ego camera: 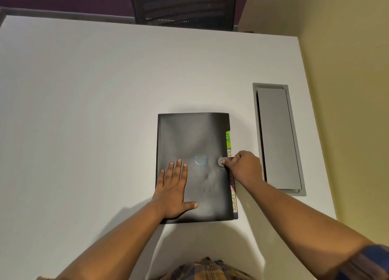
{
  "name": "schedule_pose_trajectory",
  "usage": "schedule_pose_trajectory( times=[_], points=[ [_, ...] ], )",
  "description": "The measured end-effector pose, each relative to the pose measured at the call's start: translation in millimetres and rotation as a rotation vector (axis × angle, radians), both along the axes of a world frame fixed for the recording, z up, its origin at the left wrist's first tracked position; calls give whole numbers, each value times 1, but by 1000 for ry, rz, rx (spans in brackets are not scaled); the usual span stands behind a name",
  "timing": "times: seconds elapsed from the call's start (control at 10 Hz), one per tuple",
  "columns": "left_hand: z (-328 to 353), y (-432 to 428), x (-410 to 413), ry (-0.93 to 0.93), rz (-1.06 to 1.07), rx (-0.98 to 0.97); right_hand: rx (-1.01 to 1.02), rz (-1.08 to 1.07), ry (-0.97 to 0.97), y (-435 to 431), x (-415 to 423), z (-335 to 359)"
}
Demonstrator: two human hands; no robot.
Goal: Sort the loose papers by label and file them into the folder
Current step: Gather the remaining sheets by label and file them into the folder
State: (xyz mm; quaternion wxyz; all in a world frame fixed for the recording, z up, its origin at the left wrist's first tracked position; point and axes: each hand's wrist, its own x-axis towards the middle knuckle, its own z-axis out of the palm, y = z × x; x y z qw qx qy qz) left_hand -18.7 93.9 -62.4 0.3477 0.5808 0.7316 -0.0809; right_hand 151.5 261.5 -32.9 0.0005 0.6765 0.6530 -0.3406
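Observation:
A black folder (193, 136) lies shut on the white table (84, 101), with a faint blue smile logo on its cover. Coloured label tabs (228, 139), green at the top and orange and pink lower down, stick out along its right edge. My left hand (173, 187) lies flat on the lower left of the cover, fingers straight. My right hand (244, 166) is at the right edge, pinching the folder's round snap strap (221, 161). No loose papers are in view.
A grey recessed cable hatch (277, 138) is set into the table just right of the folder. A black mesh chair back (183, 6) stands beyond the far edge. A yellow wall (347, 69) runs along the right side.

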Motion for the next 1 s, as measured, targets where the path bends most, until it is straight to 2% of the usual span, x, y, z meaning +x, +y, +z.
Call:
schedule_pose_trajectory(
  times=[0.2,0.4,0.5,0.6,0.7,1.0],
  points=[
    [-3,-1,0,0,5,-13,-14,60,-135,1,-6,-2],
    [-4,0,0,-13,12,-18,54,197,-260,2,-14,-8],
    [-4,-1,-1,-6,11,8,31,207,-260,5,-12,-7],
    [-2,-5,0,-16,25,81,2,167,-117,1,-3,-4],
    [4,-12,0,-7,46,193,63,180,-8,-21,9,2],
    [16,-44,-4,111,75,407,258,449,-31,-113,32,22]
  ],
)
